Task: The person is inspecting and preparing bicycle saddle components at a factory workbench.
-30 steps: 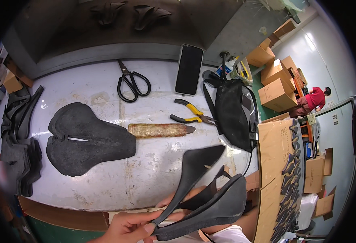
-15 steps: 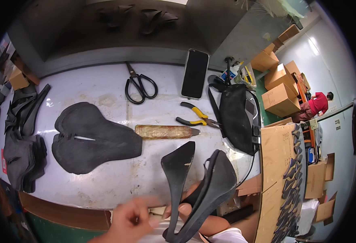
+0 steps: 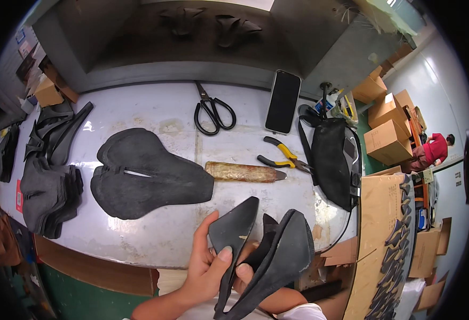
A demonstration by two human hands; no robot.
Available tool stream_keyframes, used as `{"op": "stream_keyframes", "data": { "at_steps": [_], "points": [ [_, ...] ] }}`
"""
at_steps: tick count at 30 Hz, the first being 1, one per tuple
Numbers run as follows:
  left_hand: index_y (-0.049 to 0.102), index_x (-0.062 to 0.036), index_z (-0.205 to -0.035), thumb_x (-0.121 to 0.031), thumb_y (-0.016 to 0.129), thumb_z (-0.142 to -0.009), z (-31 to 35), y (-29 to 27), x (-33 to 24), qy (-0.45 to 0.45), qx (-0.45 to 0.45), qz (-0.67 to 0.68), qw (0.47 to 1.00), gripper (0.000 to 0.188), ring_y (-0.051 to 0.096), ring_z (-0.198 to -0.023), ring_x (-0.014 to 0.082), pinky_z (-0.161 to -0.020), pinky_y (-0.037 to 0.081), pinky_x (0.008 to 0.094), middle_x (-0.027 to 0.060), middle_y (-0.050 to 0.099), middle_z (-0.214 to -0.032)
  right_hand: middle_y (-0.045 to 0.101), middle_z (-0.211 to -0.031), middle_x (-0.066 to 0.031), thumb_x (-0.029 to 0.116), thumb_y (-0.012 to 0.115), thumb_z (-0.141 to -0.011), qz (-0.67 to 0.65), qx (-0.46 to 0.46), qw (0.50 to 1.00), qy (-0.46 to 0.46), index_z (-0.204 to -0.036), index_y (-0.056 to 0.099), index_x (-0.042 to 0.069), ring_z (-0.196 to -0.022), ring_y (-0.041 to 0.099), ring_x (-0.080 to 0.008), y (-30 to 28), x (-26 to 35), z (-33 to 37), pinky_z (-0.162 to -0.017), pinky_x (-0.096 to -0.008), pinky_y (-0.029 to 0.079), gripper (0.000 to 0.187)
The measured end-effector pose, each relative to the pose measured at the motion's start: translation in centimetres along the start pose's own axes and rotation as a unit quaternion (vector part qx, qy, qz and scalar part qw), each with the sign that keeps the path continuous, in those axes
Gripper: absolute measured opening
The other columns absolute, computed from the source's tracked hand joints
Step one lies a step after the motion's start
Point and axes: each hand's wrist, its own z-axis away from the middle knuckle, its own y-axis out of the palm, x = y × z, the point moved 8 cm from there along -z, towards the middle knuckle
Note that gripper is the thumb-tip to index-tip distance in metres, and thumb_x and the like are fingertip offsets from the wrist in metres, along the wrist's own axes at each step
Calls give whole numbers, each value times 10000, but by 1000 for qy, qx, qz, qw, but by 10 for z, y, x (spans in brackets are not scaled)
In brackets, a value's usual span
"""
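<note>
In front of my body I hold a black bicycle saddle cover [image 3: 283,256], its two long flaps standing apart and joined low down. My left hand [image 3: 206,269] is closed on the left flap, thumb on the near face and fingers behind. My right hand [image 3: 243,273] reaches between the flaps and grips the cover. Its thumb shows, but most of its fingers are hidden. Flat black saddle-shaped pieces [image 3: 157,186] lie stacked on the white table [image 3: 154,242]. Against their narrow end rests a tool with a tape-wrapped handle [image 3: 242,172] and a short grey tip.
Scissors [image 3: 214,114], a phone [image 3: 283,101], yellow-and-black pliers [image 3: 285,154] and a black pouch [image 3: 333,162] lie across the table's back and right. More black pieces [image 3: 50,194] are piled at left. Cardboard with small parts [image 3: 373,240] stands at right; a person [image 3: 432,150] is farther off.
My left hand, blurred and off the cover before, has moved up and right and now grips the left flap. My right hand keeps its hold. The whole view has shifted, moving the table rightward.
</note>
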Motion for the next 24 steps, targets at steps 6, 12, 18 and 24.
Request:
{"op": "stream_keyframes", "data": {
  "at_steps": [6,12,18,24],
  "points": [
    [60,-54,-1481,-128,478,-983,5,4,-4,37,-5,-10,999,655,531,-1093,173,-940,423,315,180,469,-1287,673,-867,-225,56,662,-878,-16,-11,1000,-12,-1003,532,-36,-853,688,-324,-1,-6,-5,-760,-439,567,203],
    [37,-36,-1475,-95,452,-979,10,10,-13,114,-15,-73,991,648,543,-1063,196,-932,430,330,201,483,-1242,674,-870,-226,59,662,-877,-21,-24,999,-24,-994,545,-39,-858,687,-326,-10,1,16,-765,-439,566,192],
    [66,-37,-1482,-76,490,-967,8,7,-10,12,14,-34,999,668,547,-1021,145,-899,432,292,157,514,-1207,675,-873,-227,62,662,-876,-42,-24,998,-32,-984,557,-42,-864,687,-328,-3,-10,-19,-769,-438,565,183],
    [205,-64,-1485,-45,550,-946,20,-12,-19,-141,154,-118,971,641,538,-978,84,-820,434,224,95,519,-1212,679,-856,-222,55,712,-821,116,20,992,-41,-868,688,-51,-806,684,-309,-42,26,5,-771,-380,546,118]
  ]
}}
